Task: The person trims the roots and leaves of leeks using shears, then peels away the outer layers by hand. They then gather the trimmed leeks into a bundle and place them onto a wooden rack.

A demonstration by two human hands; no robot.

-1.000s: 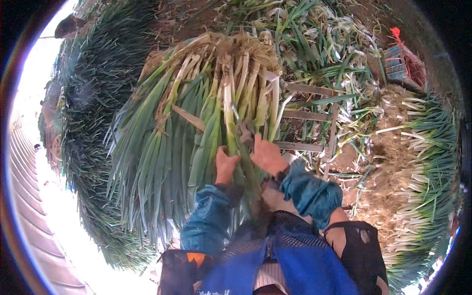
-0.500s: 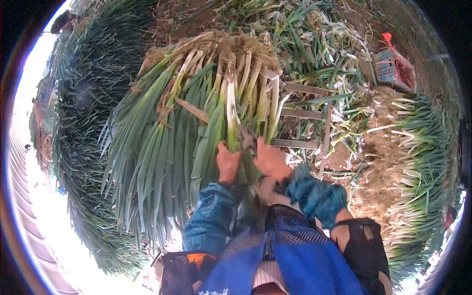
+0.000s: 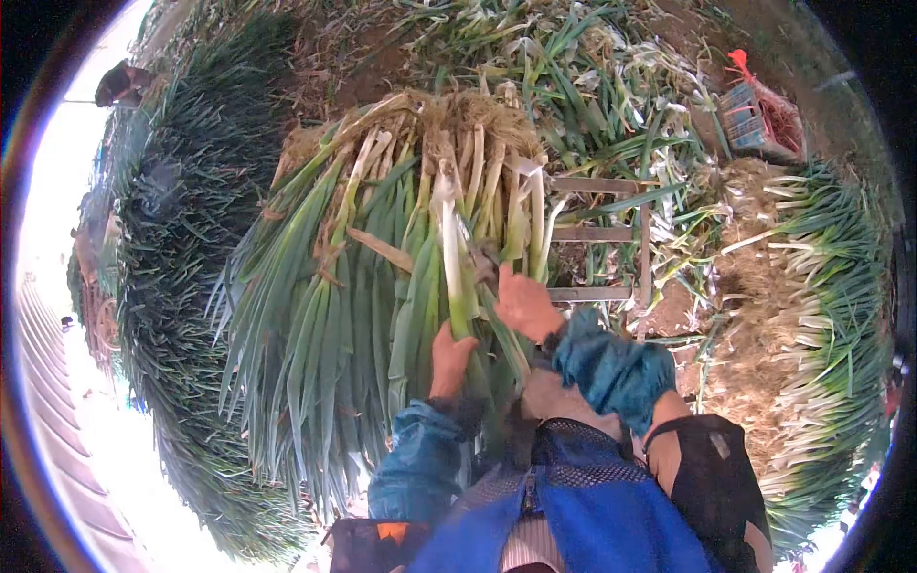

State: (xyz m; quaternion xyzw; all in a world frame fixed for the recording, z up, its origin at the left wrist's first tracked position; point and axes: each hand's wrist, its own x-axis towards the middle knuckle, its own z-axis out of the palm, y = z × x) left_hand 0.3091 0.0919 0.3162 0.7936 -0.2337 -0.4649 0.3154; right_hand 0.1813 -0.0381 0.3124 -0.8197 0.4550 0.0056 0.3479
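While the left hand [image 3: 450, 360] clasps one leek [image 3: 451, 250], the right hand [image 3: 525, 304] is curled, its hold unclear.

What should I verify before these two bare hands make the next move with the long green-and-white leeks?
1. Left hand at the green part of the leek with the bright white shaft: ok.
2. Right hand gripping firmly: cannot tell; its fingertips are unclear.
3. Brown, stringy roots at the pile's far end: ok.
4. Leek pile free of dry leaves: not ok; a flat tan leaf lies across it.
5. Blue mesh crate away from both hands: ok.
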